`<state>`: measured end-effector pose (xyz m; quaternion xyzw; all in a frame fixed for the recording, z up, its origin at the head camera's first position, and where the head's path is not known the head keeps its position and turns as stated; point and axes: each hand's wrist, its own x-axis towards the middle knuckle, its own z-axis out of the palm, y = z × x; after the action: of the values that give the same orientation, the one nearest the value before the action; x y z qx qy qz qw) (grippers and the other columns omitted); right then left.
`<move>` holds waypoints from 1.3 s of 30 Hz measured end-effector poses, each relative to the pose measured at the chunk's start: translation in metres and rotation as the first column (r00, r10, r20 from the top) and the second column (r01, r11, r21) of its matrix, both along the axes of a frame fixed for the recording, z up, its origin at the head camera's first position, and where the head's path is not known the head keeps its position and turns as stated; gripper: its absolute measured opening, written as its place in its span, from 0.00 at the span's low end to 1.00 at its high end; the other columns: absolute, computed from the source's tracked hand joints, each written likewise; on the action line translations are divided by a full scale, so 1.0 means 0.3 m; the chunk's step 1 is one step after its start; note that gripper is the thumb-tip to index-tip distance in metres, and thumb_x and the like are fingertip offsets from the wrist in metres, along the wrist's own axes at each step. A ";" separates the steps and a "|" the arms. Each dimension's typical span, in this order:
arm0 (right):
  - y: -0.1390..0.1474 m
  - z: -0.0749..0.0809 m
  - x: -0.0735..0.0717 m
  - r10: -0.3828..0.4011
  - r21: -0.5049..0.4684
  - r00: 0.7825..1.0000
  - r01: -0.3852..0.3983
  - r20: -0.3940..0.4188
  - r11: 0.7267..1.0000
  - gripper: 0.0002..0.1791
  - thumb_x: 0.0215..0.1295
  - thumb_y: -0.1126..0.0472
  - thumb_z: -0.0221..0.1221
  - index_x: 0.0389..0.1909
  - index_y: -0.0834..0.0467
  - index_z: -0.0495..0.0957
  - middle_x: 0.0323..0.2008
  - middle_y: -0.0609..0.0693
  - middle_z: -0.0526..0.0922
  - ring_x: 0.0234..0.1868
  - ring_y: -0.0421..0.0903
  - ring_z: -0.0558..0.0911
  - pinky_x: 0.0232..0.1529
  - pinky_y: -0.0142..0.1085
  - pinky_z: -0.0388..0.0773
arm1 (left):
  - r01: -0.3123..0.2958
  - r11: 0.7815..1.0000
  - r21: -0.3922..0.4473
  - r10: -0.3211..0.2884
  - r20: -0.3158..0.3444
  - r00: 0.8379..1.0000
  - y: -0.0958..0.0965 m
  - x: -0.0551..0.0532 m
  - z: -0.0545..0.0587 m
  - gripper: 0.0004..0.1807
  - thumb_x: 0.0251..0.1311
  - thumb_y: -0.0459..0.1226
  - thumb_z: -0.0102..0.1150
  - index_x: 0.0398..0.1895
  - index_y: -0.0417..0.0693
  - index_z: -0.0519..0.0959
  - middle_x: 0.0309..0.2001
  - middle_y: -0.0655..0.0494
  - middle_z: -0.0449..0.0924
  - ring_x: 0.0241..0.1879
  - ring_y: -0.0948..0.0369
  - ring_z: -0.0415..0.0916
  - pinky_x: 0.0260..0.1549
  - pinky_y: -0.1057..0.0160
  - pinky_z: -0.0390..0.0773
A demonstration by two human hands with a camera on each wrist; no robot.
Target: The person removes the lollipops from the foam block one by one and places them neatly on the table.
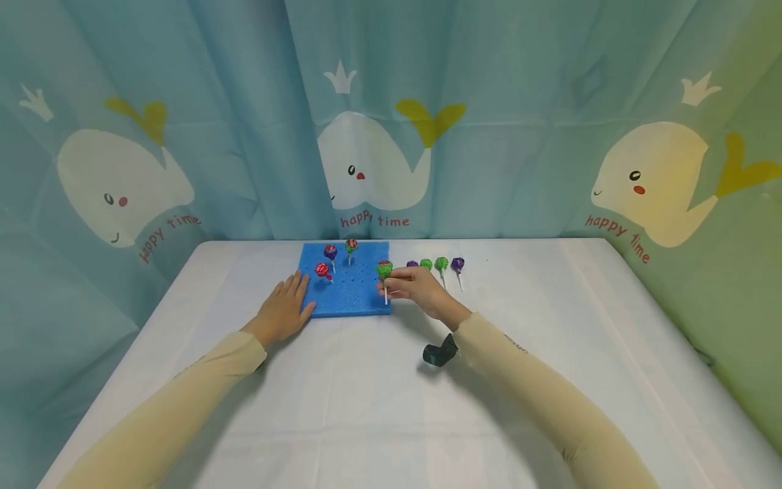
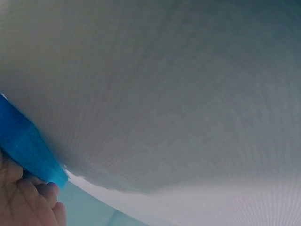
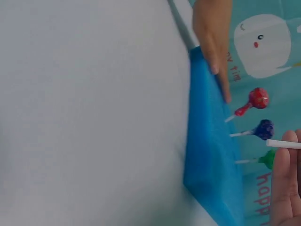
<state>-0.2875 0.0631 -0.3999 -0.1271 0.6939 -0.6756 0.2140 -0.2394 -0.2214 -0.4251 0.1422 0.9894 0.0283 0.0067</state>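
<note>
My right hand (image 1: 418, 288) pinches the stick of a green lollipop with a red top (image 1: 384, 269) over the right edge of a blue foam board (image 1: 351, 302). The stick points down; its white end (image 3: 277, 143) shows in the right wrist view, apart from the board. Fingers extended, my left hand (image 1: 282, 311) rests against the board's left edge. Standing in the board are a tilted red lollipop (image 1: 322, 269), a dark blue-and-red lollipop (image 1: 330, 252) and a green-and-red lollipop (image 1: 351, 244). Small holes dot the board's surface.
Several lollipops are lined up right of the board, including a green one (image 1: 442, 263) and a purple one (image 1: 458, 263), partly behind my right hand. A black device (image 1: 440, 352) hangs by my right wrist. Behind the white table (image 1: 366, 401) hangs a whale-print curtain (image 1: 519, 170).
</note>
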 end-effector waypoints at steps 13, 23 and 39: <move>0.152 0.046 0.010 0.004 0.063 0.997 0.001 -0.083 0.998 0.17 0.64 0.68 0.55 0.51 0.75 0.73 0.39 0.53 0.87 0.38 0.38 0.86 0.53 0.43 0.78 | -0.006 1.000 -0.003 0.006 0.016 1.000 -0.005 -0.004 -0.003 0.36 0.70 0.46 0.39 0.69 0.26 0.50 0.71 0.29 0.47 0.71 0.37 0.48 0.69 0.42 0.50; 0.257 0.079 -0.018 -0.075 0.092 0.992 0.084 -0.099 0.992 0.17 0.64 0.69 0.55 0.51 0.74 0.72 0.30 0.39 0.84 0.36 0.35 0.85 0.49 0.35 0.80 | 0.002 1.000 0.010 -0.003 0.015 1.000 -0.018 -0.019 -0.026 0.37 0.71 0.50 0.33 0.69 0.27 0.50 0.71 0.29 0.46 0.71 0.37 0.47 0.69 0.42 0.50; 0.419 0.049 -0.070 -0.176 -0.054 0.978 0.171 -0.108 0.984 0.07 0.59 0.66 0.62 0.38 0.59 0.78 0.32 0.44 0.85 0.35 0.36 0.85 0.41 0.28 0.82 | -0.008 1.000 0.000 0.008 0.021 1.000 -0.004 -0.007 0.001 0.35 0.70 0.46 0.38 0.69 0.26 0.49 0.71 0.29 0.47 0.70 0.37 0.47 0.69 0.41 0.51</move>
<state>-0.3083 0.1887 -0.3851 -0.1084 0.6982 -0.6987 0.1120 -0.2414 -0.2226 -0.4249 0.1379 0.9898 0.0298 0.0171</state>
